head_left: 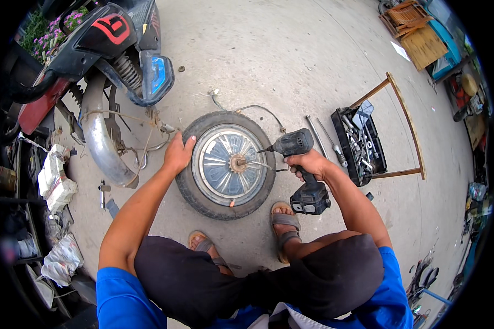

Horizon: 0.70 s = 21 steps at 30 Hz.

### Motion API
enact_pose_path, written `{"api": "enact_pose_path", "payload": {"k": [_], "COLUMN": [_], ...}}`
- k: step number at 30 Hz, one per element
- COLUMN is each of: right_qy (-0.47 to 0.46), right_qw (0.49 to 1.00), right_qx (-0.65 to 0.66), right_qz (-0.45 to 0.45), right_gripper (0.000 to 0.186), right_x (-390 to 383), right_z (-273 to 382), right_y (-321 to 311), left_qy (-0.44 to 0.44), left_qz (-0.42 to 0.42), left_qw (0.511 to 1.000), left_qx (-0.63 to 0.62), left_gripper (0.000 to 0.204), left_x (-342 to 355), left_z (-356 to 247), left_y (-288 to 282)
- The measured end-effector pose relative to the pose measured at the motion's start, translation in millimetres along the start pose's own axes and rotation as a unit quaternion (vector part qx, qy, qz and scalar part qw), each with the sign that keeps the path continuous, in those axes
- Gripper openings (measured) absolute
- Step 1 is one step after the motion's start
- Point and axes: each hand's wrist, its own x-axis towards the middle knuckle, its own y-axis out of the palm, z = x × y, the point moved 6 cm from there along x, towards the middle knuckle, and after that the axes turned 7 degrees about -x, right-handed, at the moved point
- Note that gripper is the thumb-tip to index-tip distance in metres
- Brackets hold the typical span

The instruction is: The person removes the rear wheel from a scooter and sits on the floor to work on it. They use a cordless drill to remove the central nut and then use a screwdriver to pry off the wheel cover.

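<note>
A wheel with a black tyre [225, 213] and a silver hub cover [218, 186] lies flat on the ground in front of me. My left hand [178, 153] grips the tyre at its left edge, thumb on top. In my right hand [313, 164] is a black cordless drill [294, 143], its bit pointing left at the right rim of the hub cover. I cannot tell whether the tip touches a screw there. An axle [237, 163] stands up at the hub's centre. A dark cable [260, 108] curves over the ground behind the tyre.
A black toolbox [380, 143] full of sockets stands at the right, beside a long metal rod [316, 136], a screwdriver [340, 156] and a wooden frame [406, 118]. A scooter with a metal fender [101, 145] stands at the left. A socket wrench [102, 194] lies nearer me.
</note>
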Motion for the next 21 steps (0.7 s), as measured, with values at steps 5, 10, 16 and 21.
{"api": "enact_pose_path", "payload": {"k": [5,10,16,21], "right_qy": [-0.026,-0.025,-0.014,-0.011], "right_qw": [0.998,0.998,1.000,1.000], "right_qx": [-0.064,-0.048,-0.025,-0.005], "right_qz": [-0.008,-0.013,-0.007,-0.010], "right_gripper": [0.019,0.018,0.018,0.016], "right_x": [-5.3,-4.8,-3.9,-11.8], "right_z": [6.3,2.9,-5.3,-5.9], "right_y": [7.4,-0.2,-3.0,-6.3], "left_qy": [-0.006,0.007,0.076,0.254], "left_qz": [0.000,-0.003,-0.052,0.022], "left_qw": [1.000,1.000,0.994,0.967], "left_qx": [0.007,-0.004,0.061,-0.023], "left_gripper": [0.075,0.074,0.061,0.036], "left_x": [0.2,5.4,3.6,8.5], "left_z": [-1.4,5.5,-4.8,-105.5], "left_y": [-0.7,4.4,-6.7,1.2]}}
